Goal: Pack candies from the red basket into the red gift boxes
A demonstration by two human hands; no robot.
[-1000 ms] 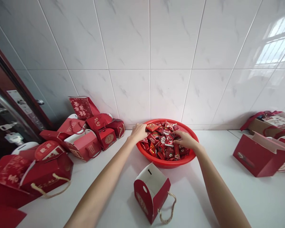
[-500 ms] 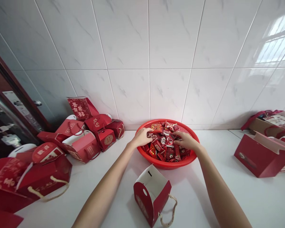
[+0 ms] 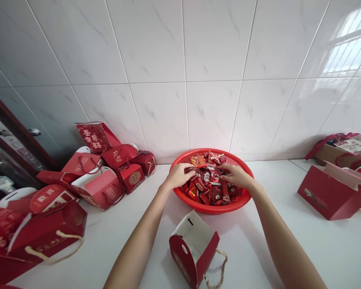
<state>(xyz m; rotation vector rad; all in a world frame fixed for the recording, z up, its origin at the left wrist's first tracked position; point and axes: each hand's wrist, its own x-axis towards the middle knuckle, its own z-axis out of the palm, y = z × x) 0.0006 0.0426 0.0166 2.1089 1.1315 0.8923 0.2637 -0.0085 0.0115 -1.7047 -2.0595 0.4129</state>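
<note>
A red plastic basket (image 3: 210,208) holds many small red-wrapped candies (image 3: 207,186). My left hand (image 3: 181,175) reaches over its left side, fingers bent around something at the candies that I cannot make out. On the right side, my right hand (image 3: 235,176) has its fingertips close together on the candies; what they pinch, if anything, is too small to name. In front of the basket stands a red box (image 3: 195,245) with an open top, a white inside and a twisted rope handle lying to its right.
Several red gift boxes (image 3: 106,186) crowd the left side by a dark door frame (image 3: 21,132). At the right stand a red bag (image 3: 333,192) and a cardboard box (image 3: 327,154). A tiled wall (image 3: 213,116) rises behind the basket.
The view has shifted slightly, so the left boxes appear further left. Both hands remain over the candies, with small shifts of the fingers.
</note>
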